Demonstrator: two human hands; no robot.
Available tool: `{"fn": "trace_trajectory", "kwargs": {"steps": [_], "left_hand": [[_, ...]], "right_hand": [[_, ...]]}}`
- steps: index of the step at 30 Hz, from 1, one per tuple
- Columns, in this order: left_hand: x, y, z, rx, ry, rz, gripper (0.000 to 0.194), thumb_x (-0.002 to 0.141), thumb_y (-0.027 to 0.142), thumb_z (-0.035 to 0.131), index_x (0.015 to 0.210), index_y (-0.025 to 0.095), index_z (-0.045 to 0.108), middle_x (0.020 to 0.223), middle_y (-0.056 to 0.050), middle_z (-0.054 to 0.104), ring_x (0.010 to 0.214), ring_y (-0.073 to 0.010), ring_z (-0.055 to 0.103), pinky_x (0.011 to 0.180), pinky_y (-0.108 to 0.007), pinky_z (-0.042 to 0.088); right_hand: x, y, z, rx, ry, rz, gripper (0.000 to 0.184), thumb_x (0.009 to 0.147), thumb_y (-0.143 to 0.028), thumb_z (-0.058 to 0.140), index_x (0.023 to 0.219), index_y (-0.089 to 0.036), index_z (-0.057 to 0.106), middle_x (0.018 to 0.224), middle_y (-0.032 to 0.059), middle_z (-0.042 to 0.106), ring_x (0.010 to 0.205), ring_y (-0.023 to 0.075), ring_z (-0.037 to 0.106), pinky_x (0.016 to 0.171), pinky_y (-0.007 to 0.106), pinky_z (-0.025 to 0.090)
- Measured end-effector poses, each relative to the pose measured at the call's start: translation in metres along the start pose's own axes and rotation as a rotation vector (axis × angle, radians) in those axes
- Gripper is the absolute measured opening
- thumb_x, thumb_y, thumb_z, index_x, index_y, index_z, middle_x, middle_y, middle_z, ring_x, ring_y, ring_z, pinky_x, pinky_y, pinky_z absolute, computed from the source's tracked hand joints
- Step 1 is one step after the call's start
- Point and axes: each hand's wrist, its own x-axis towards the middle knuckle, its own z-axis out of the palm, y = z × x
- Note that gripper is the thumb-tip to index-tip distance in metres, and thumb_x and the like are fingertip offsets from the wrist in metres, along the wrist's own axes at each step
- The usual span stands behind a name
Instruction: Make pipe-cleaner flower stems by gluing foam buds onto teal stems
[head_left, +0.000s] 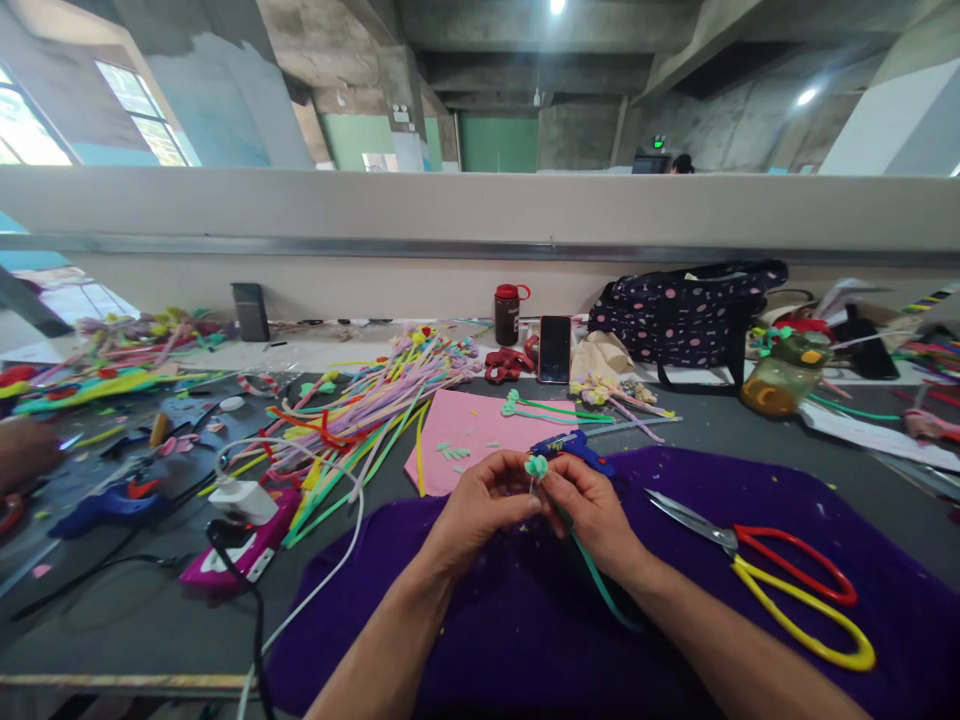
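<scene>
Between both hands is a small mint-green pipe-cleaner flower [536, 466], with a green stem [596, 575] trailing down below my right hand. My right hand [589, 505] pinches the flower from the right, its fingers closed over the top of the stem. My left hand [491, 495] is curled at the flower's left side, fingertips against it. A thin shiny strand, perhaps glue, hangs under the flower. Just behind the hands a blue glue gun [562, 445] lies on a pink sheet [442, 430] with cut green pieces [452, 453] and finished green-headed stems [511, 403].
Scissors [739, 545] lie open on the purple cloth [697, 640] to the right. A pink power strip [244, 545] with cables, a second glue gun [109, 505] and a pipe-cleaner bundle [375, 400] are left. Another person's hand [30, 450] shows far left. A phone [555, 350] stands behind.
</scene>
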Motion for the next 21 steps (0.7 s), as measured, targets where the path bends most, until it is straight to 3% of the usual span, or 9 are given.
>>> {"fn": "trace_trajectory", "kwargs": {"steps": [6, 16, 21], "left_hand": [[0.003, -0.008, 0.002, -0.047, 0.049, -0.041, 0.021, 0.064, 0.027, 0.070, 0.080, 0.015, 0.063, 0.058, -0.001, 0.061, 0.040, -0.0056, 0.043, 0.039, -0.018, 0.024], [0.005, -0.012, 0.003, -0.149, 0.137, -0.060, 0.016, 0.061, 0.025, 0.071, 0.070, 0.014, 0.064, 0.056, 0.001, 0.059, 0.043, -0.0064, 0.046, 0.044, -0.019, 0.028], [0.005, -0.013, 0.000, -0.151, 0.142, -0.067, 0.015, 0.063, 0.025, 0.070, 0.068, 0.014, 0.062, 0.053, 0.003, 0.055, 0.042, -0.0038, 0.041, 0.041, -0.017, 0.024]], "right_hand": [[-0.001, -0.001, 0.001, 0.061, -0.056, 0.046, 0.028, 0.082, -0.045, 0.049, 0.077, -0.017, 0.050, 0.061, -0.0034, 0.053, 0.040, 0.0050, 0.042, 0.040, 0.019, 0.032], [0.003, 0.006, -0.001, 0.105, -0.074, 0.148, 0.032, 0.080, -0.046, 0.052, 0.069, -0.016, 0.048, 0.052, -0.0053, 0.048, 0.034, 0.0037, 0.038, 0.034, 0.016, 0.026], [0.000, 0.005, 0.001, 0.052, -0.124, 0.067, 0.027, 0.081, -0.042, 0.052, 0.073, -0.016, 0.051, 0.057, -0.0044, 0.050, 0.040, 0.0050, 0.043, 0.039, 0.018, 0.033]]}}
